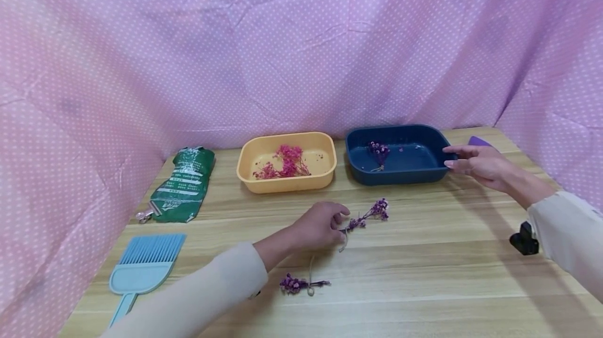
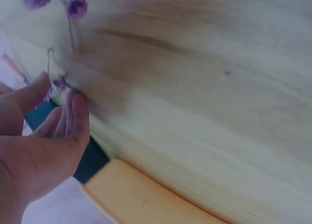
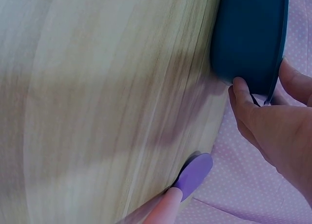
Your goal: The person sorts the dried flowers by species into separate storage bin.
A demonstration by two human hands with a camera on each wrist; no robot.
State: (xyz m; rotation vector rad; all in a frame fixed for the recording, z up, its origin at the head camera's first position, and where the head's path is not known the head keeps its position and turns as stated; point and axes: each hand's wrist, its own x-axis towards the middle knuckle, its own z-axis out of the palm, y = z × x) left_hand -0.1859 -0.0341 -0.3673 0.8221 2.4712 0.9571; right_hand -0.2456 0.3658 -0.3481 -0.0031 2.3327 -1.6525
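Observation:
My left hand (image 1: 320, 225) is at the stem end of a small bunch of purple dried flowers (image 1: 377, 210), tied with string. Thumb and fingers stand apart on either side of the stems in the left wrist view. At the dark blue tub (image 1: 398, 177), my right hand (image 1: 482, 165) holds the right end, thumb at the rim and fingers against the outside. Inside this tub lies another purple bunch (image 1: 379, 152). A third tied purple bunch (image 1: 293, 284) rests on the table nearer me.
Left of the blue tub, a yellow tub (image 1: 286, 185) contains pink dried flowers (image 1: 289, 160). Farther left are a green packet (image 1: 185, 186) with a clip and a light blue brush (image 1: 141, 275). A purple-and-pink tool (image 3: 194, 175) lies by the right edge; a black object (image 1: 524, 239) sits near my right sleeve.

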